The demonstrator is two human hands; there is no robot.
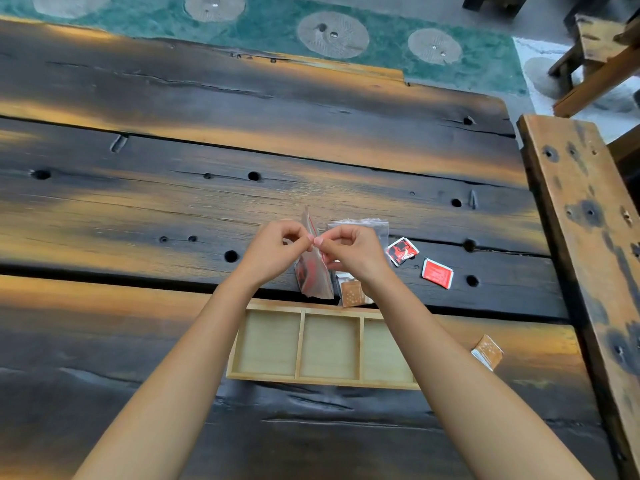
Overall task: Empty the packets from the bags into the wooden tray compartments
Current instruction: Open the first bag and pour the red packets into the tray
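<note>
A clear zip bag (311, 271) with red packets inside hangs upright above the table, just beyond the wooden tray (298, 346). My left hand (277, 249) and my right hand (349, 249) each pinch one side of its top edge. The tray has three compartments in view, all bare; my right forearm covers its right end. Behind my right hand lies a second clear bag (367, 225). Two red packets (401, 251) (437, 273) lie loose on the table to the right. A brown packet (351, 292) rests at the tray's far rim, another brown packet (487, 352) right of the tray.
The dark plank table (242, 150) has holes and gaps between boards. A wooden bench (585, 216) runs along its right edge. A green rug (277, 26) and wooden stools (595, 53) lie beyond the table.
</note>
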